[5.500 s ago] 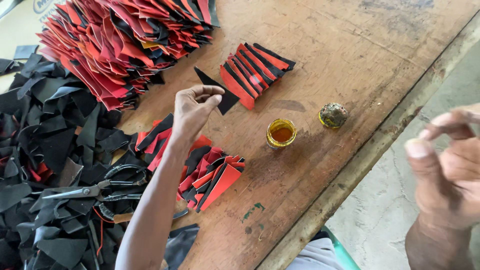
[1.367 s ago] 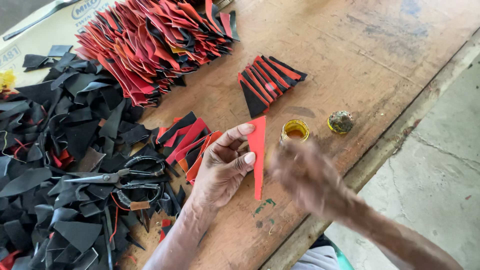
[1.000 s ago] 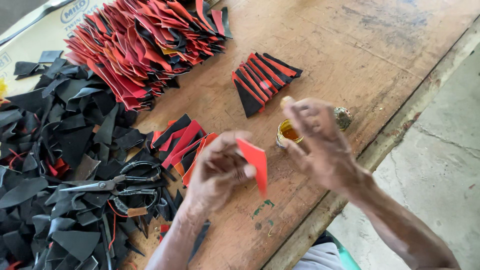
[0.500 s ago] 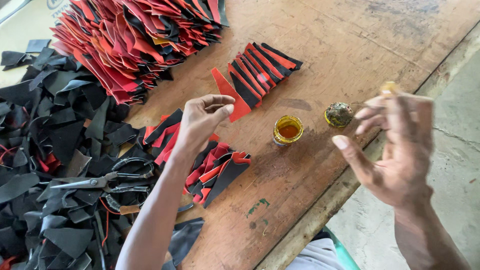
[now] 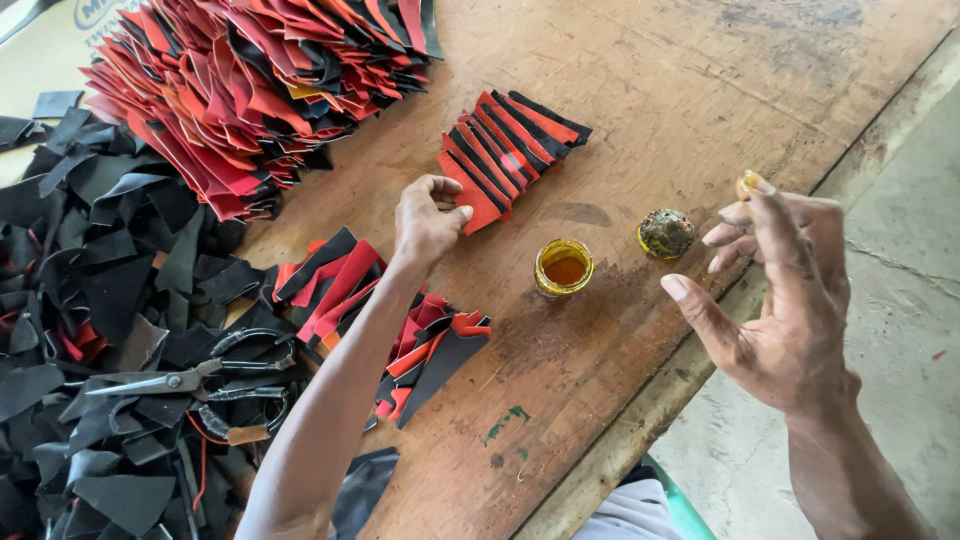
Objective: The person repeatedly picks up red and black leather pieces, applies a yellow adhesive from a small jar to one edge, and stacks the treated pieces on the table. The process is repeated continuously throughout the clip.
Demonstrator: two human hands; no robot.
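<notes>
My left hand point(image 5: 425, 215) reaches over the wooden table point(image 5: 700, 90), its fingers curled on a red triangular piece point(image 5: 474, 203). That piece lies at the near end of a fanned row of red and black pieces point(image 5: 515, 140). Off the table's right edge my right hand point(image 5: 780, 300) hovers with its fingers spread and nothing in it. A dab of yellow glue sits on its raised fingertip. A small open pot of amber glue point(image 5: 564, 268) stands between the two hands, and its round lid point(image 5: 666, 232) lies beside it.
A big stack of red and black pieces point(image 5: 250, 90) fills the far left. Black offcuts point(image 5: 90, 250) cover the left side, with scissors point(image 5: 190, 380) lying on them. A loose fan of pieces point(image 5: 430, 350) lies by my left forearm. A concrete floor point(image 5: 900, 300) is at right.
My left hand carried the red piece from the near table up to the fanned row. My right hand drew back from the piece and the glue pot to the right, past the edge.
</notes>
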